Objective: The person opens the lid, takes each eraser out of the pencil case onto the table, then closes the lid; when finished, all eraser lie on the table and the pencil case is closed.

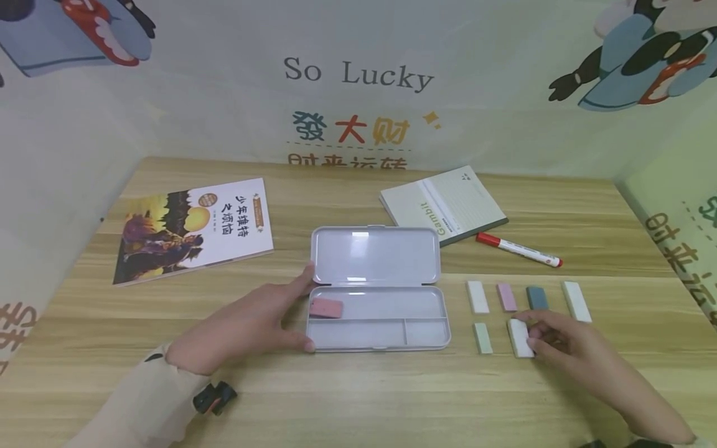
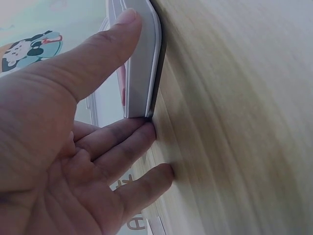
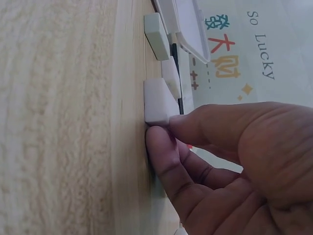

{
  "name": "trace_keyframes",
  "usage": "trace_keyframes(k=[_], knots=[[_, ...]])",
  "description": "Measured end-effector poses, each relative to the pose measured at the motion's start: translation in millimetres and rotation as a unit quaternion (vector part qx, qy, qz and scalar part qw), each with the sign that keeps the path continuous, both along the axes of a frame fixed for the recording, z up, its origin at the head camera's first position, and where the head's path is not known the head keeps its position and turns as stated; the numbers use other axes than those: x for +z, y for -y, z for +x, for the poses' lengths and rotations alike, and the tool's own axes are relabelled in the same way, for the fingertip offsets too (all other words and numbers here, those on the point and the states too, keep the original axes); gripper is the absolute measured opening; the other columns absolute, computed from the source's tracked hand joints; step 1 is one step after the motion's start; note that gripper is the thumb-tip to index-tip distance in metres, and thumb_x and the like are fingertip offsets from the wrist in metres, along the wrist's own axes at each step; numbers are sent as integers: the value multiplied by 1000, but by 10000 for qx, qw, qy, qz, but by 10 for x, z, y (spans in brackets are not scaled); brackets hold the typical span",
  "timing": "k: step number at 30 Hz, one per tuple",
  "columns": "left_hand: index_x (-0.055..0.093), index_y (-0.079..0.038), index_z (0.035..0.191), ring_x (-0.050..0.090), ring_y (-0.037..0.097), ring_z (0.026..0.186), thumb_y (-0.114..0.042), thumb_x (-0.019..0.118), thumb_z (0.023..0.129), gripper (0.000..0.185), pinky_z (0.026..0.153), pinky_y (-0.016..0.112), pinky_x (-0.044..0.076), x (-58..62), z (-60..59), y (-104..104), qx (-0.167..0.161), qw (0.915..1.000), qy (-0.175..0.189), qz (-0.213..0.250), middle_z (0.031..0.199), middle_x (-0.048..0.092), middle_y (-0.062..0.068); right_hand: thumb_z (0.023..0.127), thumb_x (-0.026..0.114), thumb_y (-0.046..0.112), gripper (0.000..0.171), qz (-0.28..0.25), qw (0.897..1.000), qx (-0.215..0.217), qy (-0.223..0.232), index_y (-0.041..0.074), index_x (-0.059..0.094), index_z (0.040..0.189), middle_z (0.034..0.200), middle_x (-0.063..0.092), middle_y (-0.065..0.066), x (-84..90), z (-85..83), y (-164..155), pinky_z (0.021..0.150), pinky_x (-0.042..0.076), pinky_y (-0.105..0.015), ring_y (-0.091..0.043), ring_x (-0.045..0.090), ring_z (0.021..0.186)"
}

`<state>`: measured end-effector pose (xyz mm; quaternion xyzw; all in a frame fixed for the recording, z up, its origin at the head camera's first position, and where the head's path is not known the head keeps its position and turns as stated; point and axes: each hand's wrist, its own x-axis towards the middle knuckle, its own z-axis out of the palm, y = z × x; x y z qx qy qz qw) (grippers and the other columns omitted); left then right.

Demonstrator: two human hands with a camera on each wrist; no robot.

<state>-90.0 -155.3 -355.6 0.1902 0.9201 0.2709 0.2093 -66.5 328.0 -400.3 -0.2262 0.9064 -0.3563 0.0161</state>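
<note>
A pale grey pencil case (image 1: 358, 335) lies with its lid (image 1: 375, 255) folded back; a pink eraser (image 1: 326, 308) sits in its rear compartment, at the left. My left hand (image 1: 246, 320) rests at the case's left end. Its straight thumb (image 2: 110, 54) lies against the case's front wall (image 2: 142, 88), and the other fingers extend by the end. My right hand (image 1: 577, 348) pinches a white eraser (image 3: 156, 103) at its near right side, between thumb and index finger. That eraser stays on or just at the table; I cannot tell which.
Around the right hand lie a green eraser (image 1: 482, 338), a white one (image 1: 478, 297), a pink-purple one (image 1: 506, 297), a blue-grey one (image 1: 537, 297) and another white eraser (image 1: 577, 302). Behind are a red marker (image 1: 521, 249), a notebook (image 1: 448, 202) and a book (image 1: 196, 230).
</note>
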Motion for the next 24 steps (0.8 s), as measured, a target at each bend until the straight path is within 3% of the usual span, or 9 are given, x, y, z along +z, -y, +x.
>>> trace_keyframes(k=[14,20,24], knots=[[12,-4,168,46,42,150,-41,88,81,121,126,58,37,-15,-9,-12,-48,10000,-61,-36,164,45,15,87,72,-15,39,170,9997,-132,70,-6,70,124,92,68,14,15,15,-13,68,55,-10,11,58,85],[11,-4,168,45,42,151,-41,88,81,121,127,58,36,-18,-9,-14,6,10000,-22,-52,165,43,16,86,74,-13,36,331,9988,-369,60,-4,71,121,89,69,8,37,30,25,67,56,-12,11,57,82],[11,-5,168,46,43,150,-40,88,81,121,126,58,37,-1,-7,-12,12,10000,-48,-59,164,43,17,92,73,-5,32,640,9965,-511,183,-4,69,123,93,73,-1,100,35,62,66,59,-16,13,58,84]])
